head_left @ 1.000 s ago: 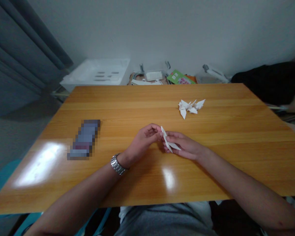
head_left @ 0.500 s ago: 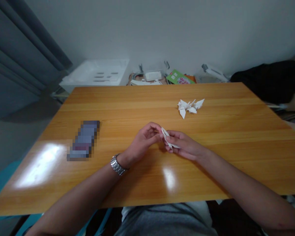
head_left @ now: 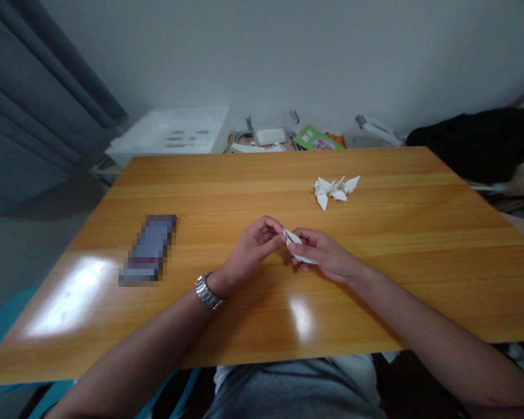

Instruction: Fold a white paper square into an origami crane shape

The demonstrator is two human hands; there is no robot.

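Observation:
A small folded piece of white paper (head_left: pixel 297 247) sits between both hands above the middle of the wooden table (head_left: pixel 375 244). My left hand (head_left: pixel 253 247), with a metal watch on its wrist, pinches the paper's left tip. My right hand (head_left: pixel 325 256) holds the paper from the right, fingers curled under and around it. Farther back and to the right, finished white paper cranes (head_left: pixel 335 189) lie on the table, apart from both hands.
A blurred dark flat object (head_left: pixel 149 249) lies on the table's left side. Behind the far edge stand a white plastic tray (head_left: pixel 172 132), a green booklet (head_left: pixel 314 138) and small clutter. A dark cloth (head_left: pixel 475 142) lies at the right; a grey curtain hangs left.
The folded paper has tipped from nearly upright to lying flatter between the hands. Both hands have stayed in about the same place.

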